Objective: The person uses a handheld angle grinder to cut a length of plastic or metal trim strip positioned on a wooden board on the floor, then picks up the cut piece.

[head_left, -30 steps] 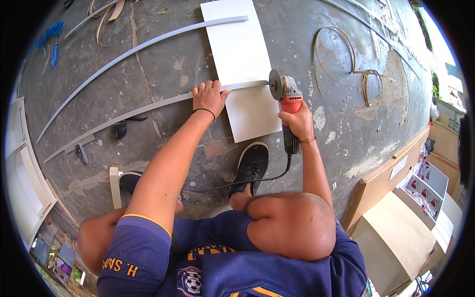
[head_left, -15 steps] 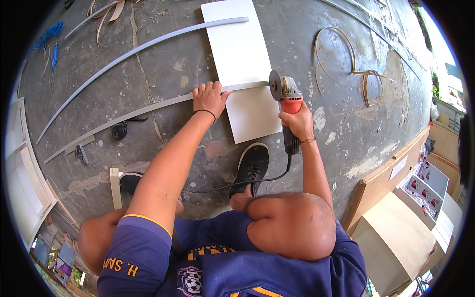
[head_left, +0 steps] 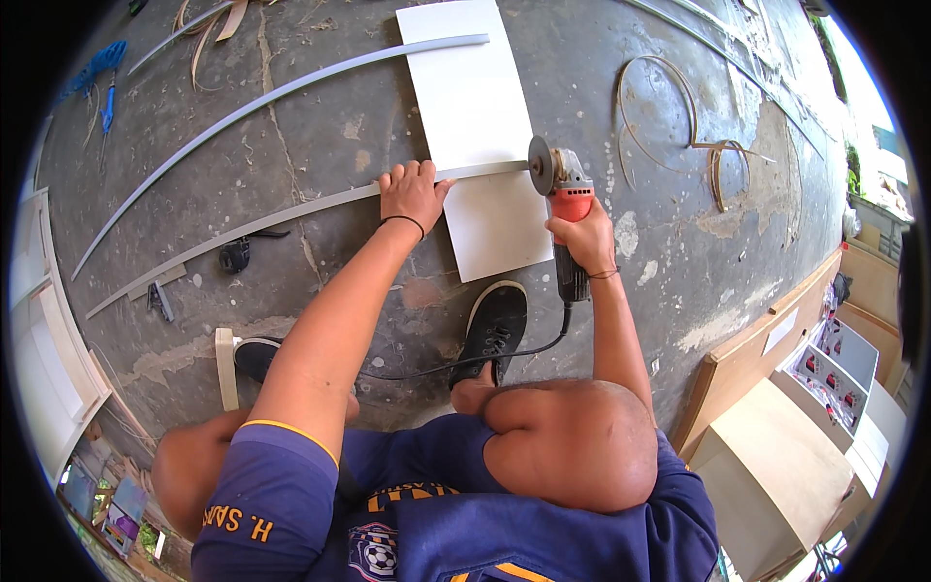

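Note:
My left hand (head_left: 414,196) is closed over a long thin grey strip (head_left: 291,210), pressing it down at the left edge of a white board (head_left: 499,223). The strip crosses the board and its right end meets the cutting disc (head_left: 539,166) of an angle grinder (head_left: 570,202). My right hand (head_left: 588,239) is wrapped round the grinder's red and black body, holding it upright just off the board's right edge. A black cord (head_left: 436,371) runs from the grinder's lower end past my shoe (head_left: 495,325).
A second grey strip (head_left: 262,102) lies farther off, its end on the board. A tape measure (head_left: 235,256) sits left of my left arm. Coiled edging strips (head_left: 718,145) lie on the floor at right. Wooden panels and cabinets (head_left: 776,456) stand at lower right.
Almost nothing differs. The view has shifted very slightly; both hands keep their places on the strip and the grinder.

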The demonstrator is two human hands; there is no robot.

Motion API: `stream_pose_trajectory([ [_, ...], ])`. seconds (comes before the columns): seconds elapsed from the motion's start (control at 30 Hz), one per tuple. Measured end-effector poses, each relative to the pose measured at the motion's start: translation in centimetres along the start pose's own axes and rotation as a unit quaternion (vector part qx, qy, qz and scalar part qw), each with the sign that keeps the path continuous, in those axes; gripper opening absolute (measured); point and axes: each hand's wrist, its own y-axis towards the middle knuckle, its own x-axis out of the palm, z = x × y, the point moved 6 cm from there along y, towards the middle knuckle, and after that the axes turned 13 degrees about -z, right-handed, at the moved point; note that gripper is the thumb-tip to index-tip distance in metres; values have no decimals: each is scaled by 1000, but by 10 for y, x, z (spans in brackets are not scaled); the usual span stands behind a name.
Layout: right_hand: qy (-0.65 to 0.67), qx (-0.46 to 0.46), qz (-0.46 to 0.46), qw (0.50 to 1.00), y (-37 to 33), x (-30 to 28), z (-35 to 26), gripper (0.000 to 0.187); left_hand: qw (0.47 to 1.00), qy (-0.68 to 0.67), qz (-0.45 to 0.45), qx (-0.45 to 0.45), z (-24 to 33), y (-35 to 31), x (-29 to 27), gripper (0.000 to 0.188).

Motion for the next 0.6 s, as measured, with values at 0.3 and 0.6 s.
stream_pose_trajectory([
  [0.3,-4,-1,1,1000,-3,0,-3,45,1000,-1,-17,-3,0,0,0,35],
  [0.6,-1,-6,-4,1000,-1,-1,-5,46,1000,-6,-17,-3,0,0,0,35],
])
